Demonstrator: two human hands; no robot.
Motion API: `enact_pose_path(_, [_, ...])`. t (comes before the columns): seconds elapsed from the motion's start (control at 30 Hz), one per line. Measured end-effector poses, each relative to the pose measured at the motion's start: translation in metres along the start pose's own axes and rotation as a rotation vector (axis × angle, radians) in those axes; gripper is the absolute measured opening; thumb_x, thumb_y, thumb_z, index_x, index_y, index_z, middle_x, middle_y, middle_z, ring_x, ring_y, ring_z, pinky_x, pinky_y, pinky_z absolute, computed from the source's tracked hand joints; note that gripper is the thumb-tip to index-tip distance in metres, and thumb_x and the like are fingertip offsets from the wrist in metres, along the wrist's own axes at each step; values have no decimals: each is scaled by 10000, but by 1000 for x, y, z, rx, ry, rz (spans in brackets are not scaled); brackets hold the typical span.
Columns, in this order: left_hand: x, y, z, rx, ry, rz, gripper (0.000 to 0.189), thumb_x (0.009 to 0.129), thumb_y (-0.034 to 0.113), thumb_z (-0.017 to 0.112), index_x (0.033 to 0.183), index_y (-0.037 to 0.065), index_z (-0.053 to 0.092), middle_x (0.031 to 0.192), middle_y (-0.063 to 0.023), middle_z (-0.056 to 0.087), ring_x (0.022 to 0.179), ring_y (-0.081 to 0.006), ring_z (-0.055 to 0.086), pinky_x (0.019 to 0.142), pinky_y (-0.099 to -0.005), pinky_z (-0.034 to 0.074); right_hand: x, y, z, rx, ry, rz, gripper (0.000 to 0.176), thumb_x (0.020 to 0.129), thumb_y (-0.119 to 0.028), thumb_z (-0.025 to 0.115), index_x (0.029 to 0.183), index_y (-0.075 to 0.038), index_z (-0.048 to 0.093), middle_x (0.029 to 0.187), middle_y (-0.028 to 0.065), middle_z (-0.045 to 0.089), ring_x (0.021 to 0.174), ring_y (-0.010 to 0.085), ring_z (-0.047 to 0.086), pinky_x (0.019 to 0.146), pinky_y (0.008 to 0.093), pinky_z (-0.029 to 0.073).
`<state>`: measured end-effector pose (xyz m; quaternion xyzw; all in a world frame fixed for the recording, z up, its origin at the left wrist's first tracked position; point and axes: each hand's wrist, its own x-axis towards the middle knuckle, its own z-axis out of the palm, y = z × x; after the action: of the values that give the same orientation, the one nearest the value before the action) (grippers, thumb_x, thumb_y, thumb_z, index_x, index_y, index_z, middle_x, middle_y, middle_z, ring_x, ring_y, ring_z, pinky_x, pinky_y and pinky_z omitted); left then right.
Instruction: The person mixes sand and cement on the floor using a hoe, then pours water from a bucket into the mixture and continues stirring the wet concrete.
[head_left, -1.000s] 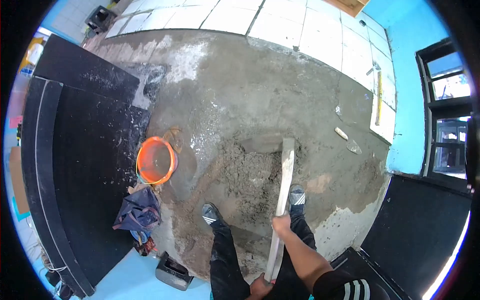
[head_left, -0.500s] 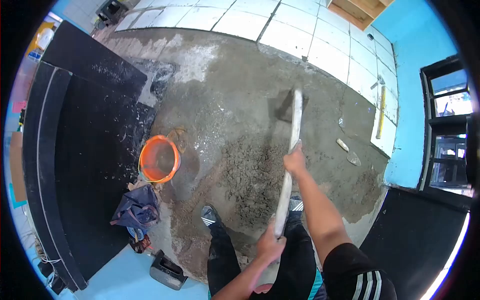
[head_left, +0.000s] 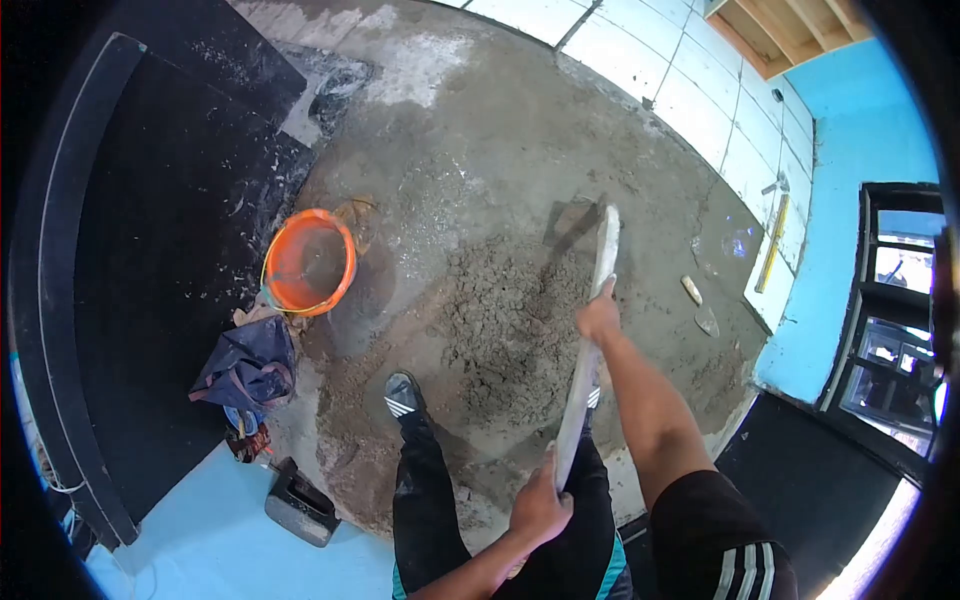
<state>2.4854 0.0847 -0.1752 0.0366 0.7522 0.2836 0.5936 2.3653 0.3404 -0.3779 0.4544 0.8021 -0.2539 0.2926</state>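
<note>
A hoe (head_left: 588, 370) with a pale wooden handle slants across the middle of the view. My left hand (head_left: 541, 503) is wrapped round the lower end of that handle, close to my legs. Farther up, my right hand (head_left: 600, 318) grips it as well. At the far end the flat hoe blade (head_left: 569, 223) touches the grey floor at the upper edge of a mortar heap (head_left: 505, 325). The heap is crumbly and wet, spread out in front of my shoes.
An orange bucket (head_left: 312, 262) stands on the left, with a dark bag (head_left: 252, 365) below it. To the right lie a trowel (head_left: 706, 318) and a yellow-handled hammer (head_left: 772, 245). White tiles (head_left: 690, 90) cover the far floor. A black panel (head_left: 170, 250) borders the left.
The hoe blade has come down from farther away to the upper edge of the mortar heap, still in both hands. My view has tilted and shifted slightly.
</note>
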Motion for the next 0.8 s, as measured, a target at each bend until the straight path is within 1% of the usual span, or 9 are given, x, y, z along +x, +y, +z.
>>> enact_pose_path(0.1, [-38,-22,5,5,-6,-14,827,790,171,617,1483,45,185,1111,-286,591,982,-415,616,889,-459,491,-36,14,29,-13,-19,7,1088,770,-209,657,1435,82,-154,1151,306,598,1067,390,604,909,400,493])
enact_pose_path(0.27, [-101,-74,28,104,-80,-136,832,776,186,653,1476,65,219,1079,-286,609,968,-423,623,875,-461,497,-128,59,88,247,8,-11,1032,715,-105,614,1481,16,-67,1189,311,573,1121,424,561,958,424,450])
enact_pose_path(0.37, [-126,-122,69,39,239,110,352,906,201,578,1219,45,537,822,-162,633,678,-286,602,583,-423,482,-156,46,74,403,145,-138,1018,698,-72,601,1493,-5,-31,1190,326,562,1106,446,558,958,429,445])
enact_pose_path(0.4, [-114,-113,62,4,156,73,500,864,199,608,1307,52,427,904,-205,624,776,-332,608,681,-433,486,-159,44,69,437,190,-175,1015,695,-66,600,1496,-10,-21,1183,333,562,1094,453,561,952,432,446])
enact_pose_path(0.43, [-99,-96,44,-29,61,28,670,821,196,637,1394,59,318,987,-249,616,874,-379,614,780,-443,490,-150,36,62,378,323,-292,989,694,-52,595,1500,-10,23,1170,335,565,1082,455,565,945,434,450])
enact_pose_path(0.47, [-83,-82,30,-59,-35,-12,849,779,194,667,1482,65,208,1069,-292,607,972,-425,621,878,-453,494,-138,30,49,366,253,-203,980,699,-59,595,1501,-12,34,1173,331,567,1076,449,571,937,434,457])
enact_pose_path(0.6, [8,-30,-1,-222,-9,75,870,785,186,660,1495,70,172,1155,-286,587,1020,-432,604,903,-459,484,-5,-18,2,248,303,-230,948,724,-102,581,1504,-25,48,1091,312,613,1009,440,606,893,442,483])
enact_pose_path(0.67, [41,8,-18,-251,109,126,875,800,188,648,1506,90,141,1121,-292,600,1010,-435,607,906,-446,481,38,-57,-31,246,172,-205,938,741,-130,581,1500,-9,43,1129,317,600,1062,427,591,919,425,475])
enact_pose_path(0.8, [57,58,-41,-318,132,102,880,810,180,641,1507,83,112,1127,-290,600,1036,-430,601,925,-439,473,131,-94,-34,54,183,-249,907,784,-179,559,1489,23,25,1160,312,595,1111,395,583,943,406,468])
